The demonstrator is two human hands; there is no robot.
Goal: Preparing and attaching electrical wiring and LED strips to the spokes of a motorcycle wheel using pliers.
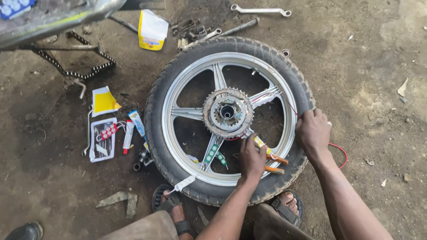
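Motorcycle wheel [229, 118] is lying flat on the dirt floor [378, 66], sprocket [227, 113] facing up. Left hand [251, 159] is inside the rim between the spokes, fingers curled shut around an orange-handled tool [273, 162]. Right hand [313, 132] is pressed on the tyre's outer edge, fingers bent, can't tell what it's pinching, red wire [340, 151] right beside it. Glue tubes [133, 129] and wrenches [260, 10] are scattered further out.

A motorcycle wheel [187, 173] lies flat on the dirt floor (silver spokes, rusty sprocket); orange-handled pliers [273, 163] rest between its spokes.
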